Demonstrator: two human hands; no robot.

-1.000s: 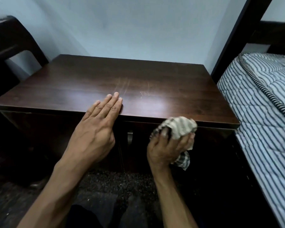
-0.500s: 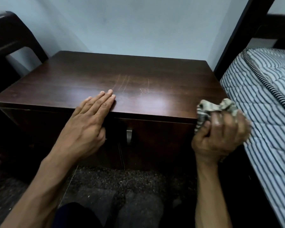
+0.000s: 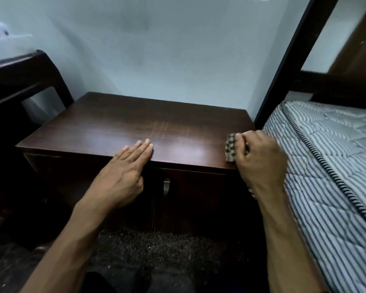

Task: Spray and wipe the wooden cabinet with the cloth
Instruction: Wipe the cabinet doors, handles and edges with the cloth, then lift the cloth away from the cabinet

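So the wiping part looks like it's underway. The right hand (image 3: 260, 159) has a closed grip around a bunched-up checkered cloth (image 3: 230, 150), pressed down on the top of the wooden cabinet (image 3: 118, 127) at its near right corner, right next to the striped mattress (image 3: 330, 157). The left hand (image 3: 123, 176) is holding nothing, fingers straight and together, fingertips laid flat on the cabinet's front edge near the middle (looks like it's just bracing).

As for progress, hard to call. The top has a shiny patch toward the front and some pale streaks or scratches in the middle, but I can't tell if that's wet spray, dust or just wear. No spray bottle anywhere in view, so my guess is the spraying is done or paused. The cloth sits at one corner, so most of the top probably still needs a pass, and the doors with the metal handle (image 3: 166, 187) below look untouched.
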